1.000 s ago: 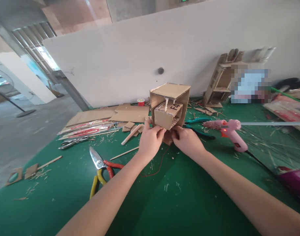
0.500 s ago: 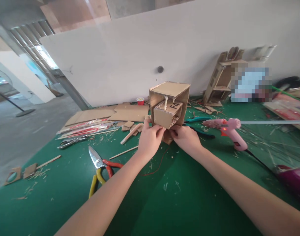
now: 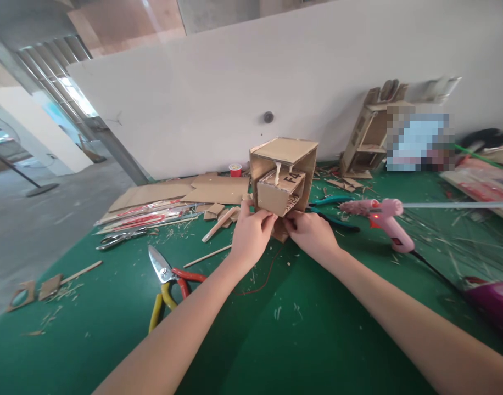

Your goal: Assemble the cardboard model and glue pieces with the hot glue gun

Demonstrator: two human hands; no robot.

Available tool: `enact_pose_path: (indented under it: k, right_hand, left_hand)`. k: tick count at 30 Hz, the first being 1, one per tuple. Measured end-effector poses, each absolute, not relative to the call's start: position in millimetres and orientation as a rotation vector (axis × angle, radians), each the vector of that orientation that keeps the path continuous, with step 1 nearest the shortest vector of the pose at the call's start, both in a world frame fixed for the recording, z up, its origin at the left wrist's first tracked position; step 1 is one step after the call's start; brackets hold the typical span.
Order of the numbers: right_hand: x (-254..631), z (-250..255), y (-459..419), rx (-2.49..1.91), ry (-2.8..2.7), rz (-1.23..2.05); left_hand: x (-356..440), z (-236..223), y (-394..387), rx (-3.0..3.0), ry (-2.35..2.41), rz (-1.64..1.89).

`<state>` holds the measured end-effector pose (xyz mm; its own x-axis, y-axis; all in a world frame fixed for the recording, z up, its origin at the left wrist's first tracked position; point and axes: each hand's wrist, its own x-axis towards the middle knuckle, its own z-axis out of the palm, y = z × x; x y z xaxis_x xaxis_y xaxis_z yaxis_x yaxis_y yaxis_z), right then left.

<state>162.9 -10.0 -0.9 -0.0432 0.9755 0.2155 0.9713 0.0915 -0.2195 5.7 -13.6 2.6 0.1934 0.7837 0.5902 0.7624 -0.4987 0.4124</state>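
A small cardboard box (image 3: 284, 151), open at the front, stands upright on the green table. Inside it hangs a smaller cardboard piece (image 3: 272, 198) with printed letters, joined near the top by whitish strips. My left hand (image 3: 252, 230) is closed at the lower left of the box, thumb and fingers pinching at its bottom edge. Opposite it, my right hand (image 3: 313, 233) is closed at the lower right, fingertips at the same low edge. Exactly what the fingertips grip underneath is hidden. A thin red thread (image 3: 269, 271) trails over the table below the hands.
Scissors (image 3: 165, 271) with red and yellow handles lie left of my left forearm. A pink glue gun (image 3: 389, 211) with a glue stick rests at right, near teal-handled pliers (image 3: 337, 201). Cardboard sheets (image 3: 218, 188) and a taller cardboard structure (image 3: 369, 137) are at the back.
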Motion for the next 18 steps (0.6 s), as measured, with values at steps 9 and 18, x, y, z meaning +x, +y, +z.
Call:
enact_pose_path:
  k: [9, 18]
  right_hand:
    - [164.4, -1.9, -7.3, -1.884, -2.060, 0.010]
    - [167.9, -4.3, -10.5, -1.863, -2.033, 0.050]
  left_hand:
    - [5.9, 2.8, -13.0, 2.398, 1.546, 1.221]
    - [5.4, 3.2, -13.3, 2.401, 1.533, 1.233]
